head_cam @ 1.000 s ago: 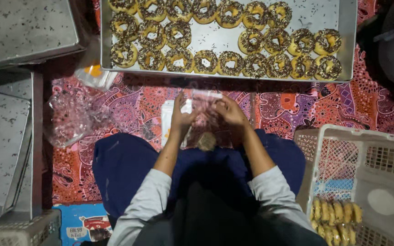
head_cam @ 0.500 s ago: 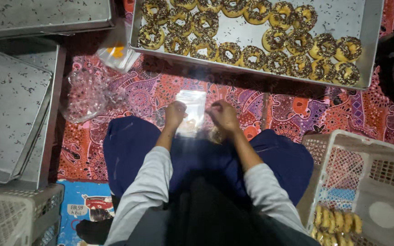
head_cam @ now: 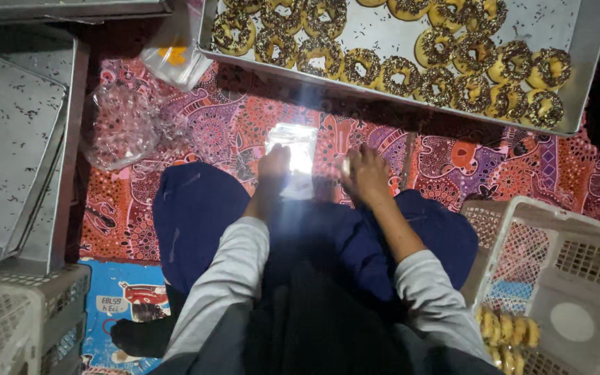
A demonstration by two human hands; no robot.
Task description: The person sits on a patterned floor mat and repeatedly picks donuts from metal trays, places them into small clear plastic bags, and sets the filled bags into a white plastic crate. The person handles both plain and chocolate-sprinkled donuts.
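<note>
Left hand (head_cam: pixel 274 164) pinches the clear plastic bag (head_cam: pixel 296 154); its long axis points toward the doughnut tray (head_cam: pixel 571 118); right hand (head_cam: pixel 364 173) closed alongside, contents unclear.

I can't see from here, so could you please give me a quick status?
Left hand on clear bag. Right hand beside it, grip unclear. Doughnut tray ahead, nothing between.

Left hand (head_cam: pixel 274 165) rests on the edge of a clear bag (head_cam: pixel 294 156) lying on the patterned cloth (head_cam: pixel 522 167). Right hand (head_cam: pixel 364 173) curled just beside the bag. Doughnut tray (head_cam: pixel 578 104) beyond; white basket (head_cam: pixel 571 278) at right.
</note>
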